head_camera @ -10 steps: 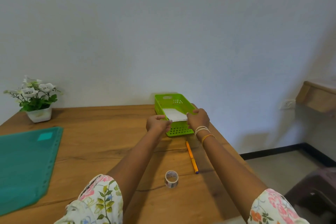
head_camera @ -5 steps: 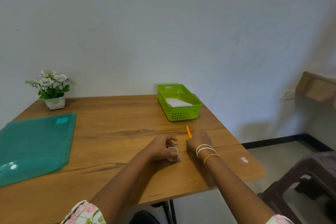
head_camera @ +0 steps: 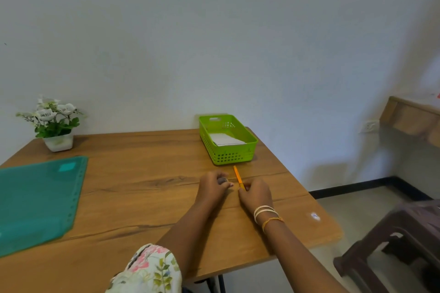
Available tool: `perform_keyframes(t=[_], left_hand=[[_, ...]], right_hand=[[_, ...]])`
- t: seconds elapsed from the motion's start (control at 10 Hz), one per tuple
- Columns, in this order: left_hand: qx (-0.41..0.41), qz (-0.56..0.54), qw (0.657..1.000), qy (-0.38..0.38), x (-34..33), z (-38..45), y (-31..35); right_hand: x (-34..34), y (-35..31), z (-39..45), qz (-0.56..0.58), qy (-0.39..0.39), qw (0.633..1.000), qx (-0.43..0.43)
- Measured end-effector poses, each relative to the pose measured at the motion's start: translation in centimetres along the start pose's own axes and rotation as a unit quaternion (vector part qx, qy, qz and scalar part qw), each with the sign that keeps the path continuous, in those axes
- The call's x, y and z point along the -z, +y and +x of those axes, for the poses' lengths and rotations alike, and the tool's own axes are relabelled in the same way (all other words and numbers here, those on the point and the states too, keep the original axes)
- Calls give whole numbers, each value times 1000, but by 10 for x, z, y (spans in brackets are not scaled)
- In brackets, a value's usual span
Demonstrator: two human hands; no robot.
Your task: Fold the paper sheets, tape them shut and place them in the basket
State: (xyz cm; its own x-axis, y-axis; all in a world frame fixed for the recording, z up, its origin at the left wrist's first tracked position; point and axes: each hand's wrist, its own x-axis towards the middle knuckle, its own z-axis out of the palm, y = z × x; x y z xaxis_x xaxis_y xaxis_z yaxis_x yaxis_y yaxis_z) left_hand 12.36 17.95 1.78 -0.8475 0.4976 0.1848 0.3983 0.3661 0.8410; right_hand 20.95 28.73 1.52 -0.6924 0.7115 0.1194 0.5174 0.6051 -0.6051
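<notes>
Seemingly one tape roll [head_camera: 222, 181], two hands, one basket [head_camera: 247, 150].

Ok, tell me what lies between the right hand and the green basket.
In the head view, only the orange pen lies there on the bare table, running from the right hand toward the green basket.

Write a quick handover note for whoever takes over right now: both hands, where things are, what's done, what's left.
Left hand: curled round the tape roll on the table.
Right hand: on the table at the near end of the pen; whether it grips it is unclear.
Basket: at the far edge, folded paper inside.
Done: that paper is placed.
Left: no loose sheets in view; check the green folder.
</notes>
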Motion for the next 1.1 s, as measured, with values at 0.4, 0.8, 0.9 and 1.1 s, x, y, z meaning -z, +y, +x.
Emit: perform_keyframes(t=[0.4,0.8,0.9,1.1], left_hand=[[-22,4,1000,8,-1,6,-12],[-9,221,972,-73,49,-34,-23],[-8,237,968,-80,58,-47,-22],[-14,278,958,-66,76,-63,-23]], right_hand=[[-4,5,2,7,3,1000,16],[6,-7,-14,-37,-36,999,2],[6,-9,-23,-43,-11,999,-6],[-1,-14,-37,-108,49,993,23]])
